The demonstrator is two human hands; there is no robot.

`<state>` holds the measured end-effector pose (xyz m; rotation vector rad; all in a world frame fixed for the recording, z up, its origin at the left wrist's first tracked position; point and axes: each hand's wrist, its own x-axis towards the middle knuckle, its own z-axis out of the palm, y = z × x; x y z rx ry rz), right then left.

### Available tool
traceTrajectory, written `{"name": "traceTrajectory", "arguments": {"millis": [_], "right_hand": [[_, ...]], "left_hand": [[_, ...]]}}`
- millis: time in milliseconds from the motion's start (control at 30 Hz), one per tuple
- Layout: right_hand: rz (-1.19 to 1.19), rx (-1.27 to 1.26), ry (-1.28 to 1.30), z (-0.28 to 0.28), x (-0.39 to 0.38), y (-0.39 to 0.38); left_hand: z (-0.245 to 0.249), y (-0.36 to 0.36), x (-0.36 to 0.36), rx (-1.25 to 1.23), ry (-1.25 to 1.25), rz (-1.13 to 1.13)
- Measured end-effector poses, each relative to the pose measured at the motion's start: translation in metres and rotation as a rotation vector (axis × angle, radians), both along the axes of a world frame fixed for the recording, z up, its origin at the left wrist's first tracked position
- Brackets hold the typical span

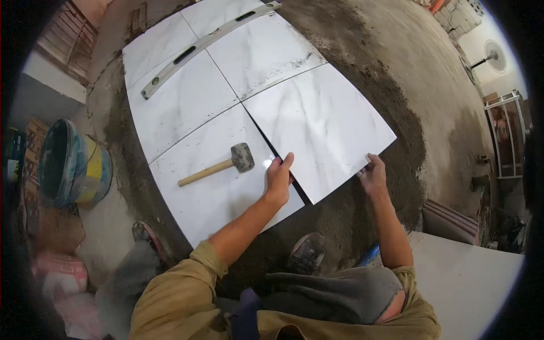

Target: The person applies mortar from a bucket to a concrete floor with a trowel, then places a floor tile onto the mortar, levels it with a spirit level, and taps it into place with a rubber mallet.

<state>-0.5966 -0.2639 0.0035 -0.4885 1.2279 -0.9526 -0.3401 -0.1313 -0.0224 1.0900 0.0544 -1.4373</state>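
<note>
Both hands grip a large white marble-look floor tile (326, 127) by its edges. My left hand (278, 180) closes on its left edge, thumb on top, over a dark wedge-shaped gap beside the neighbouring tile (221, 204). At the near right edge, my right hand (373, 174) has its fingers curled under the tile. The tile's far corner meets the laid tiles, while its near side appears raised and turned slightly askew. On the neighbouring tile lies a rubber mallet (242, 157) with a wooden handle. A metal spirit level (209, 41) rests across the farther tiles.
Dark, damp mortar (396, 107) surrounds the tiles. A stained bucket (73, 163) stands at left, above pinkish bags (65, 283). At right are a flat pale panel (459, 283), a white metal frame (504, 136) and a fan (494, 55). My shoe (306, 253) is on the mortar.
</note>
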Motion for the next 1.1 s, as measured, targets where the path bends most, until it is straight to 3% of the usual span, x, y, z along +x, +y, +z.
{"name": "traceTrajectory", "arguments": {"millis": [67,133,267,367,500,567,733,900,1033,1100], "right_hand": [[-0.015,0.028,-0.011,0.0,0.004,-0.012],[0.011,0.025,0.185,0.03,0.026,-0.011],[0.07,-0.106,0.088,0.02,0.009,-0.025],[0.073,-0.28,-0.017,0.043,0.01,-0.01],[0.105,-0.256,0.026,0.088,0.039,0.005],[0.103,-0.222,0.059,0.082,0.053,-0.002],[0.07,-0.257,-0.141,0.071,0.114,0.001],[0.081,-0.282,-0.16,0.069,0.149,0.008],[0.124,-0.306,-0.074,0.076,0.167,0.01],[0.124,-0.326,-0.033,0.091,0.177,0.013]], "left_hand": [[0.007,-0.007,-0.004,-0.031,0.111,0.004],[0.012,-0.014,-0.015,-0.214,0.115,0.094],[0.032,-0.013,-0.019,-0.313,0.224,0.087],[0.047,-0.01,-0.02,-0.379,0.071,0.105],[0.066,-0.005,0.004,-0.351,-0.063,0.083],[0.07,0.002,0.022,-0.344,-0.007,0.129],[0.081,0.017,0.064,-0.36,-0.108,0.159],[0.077,0.029,0.094,-0.271,-0.179,0.158],[0.076,0.04,0.134,-0.122,-0.118,0.068],[0.075,0.052,0.173,0.126,-0.477,-0.319]]}}
